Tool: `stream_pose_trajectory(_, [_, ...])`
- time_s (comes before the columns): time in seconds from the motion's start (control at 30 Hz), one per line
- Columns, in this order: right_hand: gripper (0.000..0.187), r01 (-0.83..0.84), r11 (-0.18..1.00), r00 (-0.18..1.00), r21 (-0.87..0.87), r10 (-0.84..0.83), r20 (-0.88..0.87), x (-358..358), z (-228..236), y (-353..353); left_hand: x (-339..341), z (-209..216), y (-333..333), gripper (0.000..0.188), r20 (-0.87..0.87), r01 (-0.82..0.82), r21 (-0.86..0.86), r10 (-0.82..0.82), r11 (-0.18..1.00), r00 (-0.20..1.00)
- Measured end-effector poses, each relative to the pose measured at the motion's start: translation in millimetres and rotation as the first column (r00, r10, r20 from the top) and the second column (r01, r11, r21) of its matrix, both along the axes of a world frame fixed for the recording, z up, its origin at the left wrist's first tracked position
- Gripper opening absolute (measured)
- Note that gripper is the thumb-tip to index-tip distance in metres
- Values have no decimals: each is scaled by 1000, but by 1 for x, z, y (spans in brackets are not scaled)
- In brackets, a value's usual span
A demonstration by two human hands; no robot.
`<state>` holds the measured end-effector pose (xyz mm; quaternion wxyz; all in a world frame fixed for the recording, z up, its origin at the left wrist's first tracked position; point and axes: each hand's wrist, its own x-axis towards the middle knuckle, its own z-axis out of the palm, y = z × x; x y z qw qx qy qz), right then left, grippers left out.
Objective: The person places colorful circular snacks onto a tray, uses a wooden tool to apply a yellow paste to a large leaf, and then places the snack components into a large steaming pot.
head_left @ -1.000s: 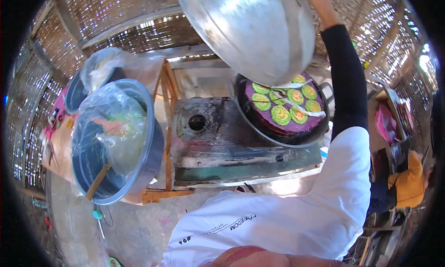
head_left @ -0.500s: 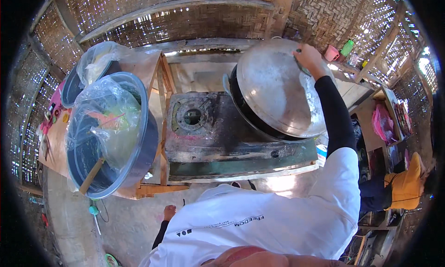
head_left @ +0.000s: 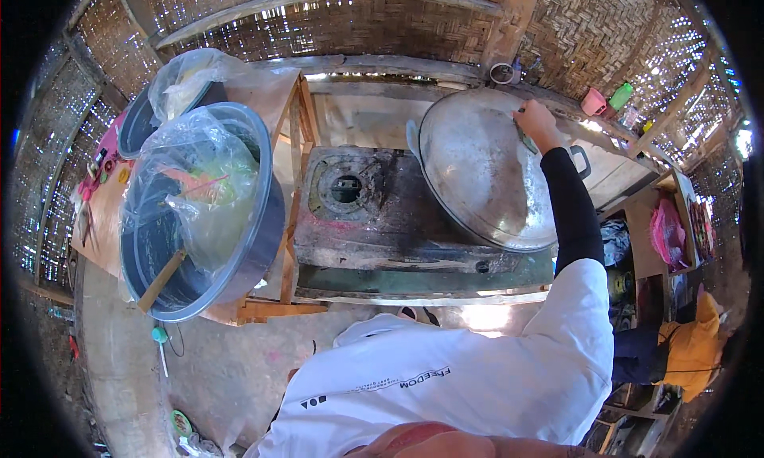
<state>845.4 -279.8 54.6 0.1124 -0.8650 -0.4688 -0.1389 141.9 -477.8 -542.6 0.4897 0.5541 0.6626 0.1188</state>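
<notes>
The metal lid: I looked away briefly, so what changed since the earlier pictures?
The domed metal lid came down and rightward onto the wok, hiding the green-topped purple food; the right hand still grips it. The stove and large blue tub stayed in place.

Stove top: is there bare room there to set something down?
Yes: a bare patch of the stove top lies between the burner and the big lid. The right side is crowded: the lid covers most of it, with the right hand on top. Leftward, a blue tub crowds the wooden table.
</notes>
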Motion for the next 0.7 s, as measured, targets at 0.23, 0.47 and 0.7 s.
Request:
stream_pose_trajectory(0.23, [39,17,1000,1000,-18,-18,-18,-5,2,0,5,4,3,23,64,-31,27,29,999,997])
stream_pose_trajectory(0.47, [38,2,994,992,-106,12,128,-16,9,0,17,2,-3,25,150,-251,123,232,960,961])
stream_pose_trajectory(0.7, [23,-703,492,592,513,805,38,-162,18,-37,24,25,-50,25,57,-322,-42,324,946,944])
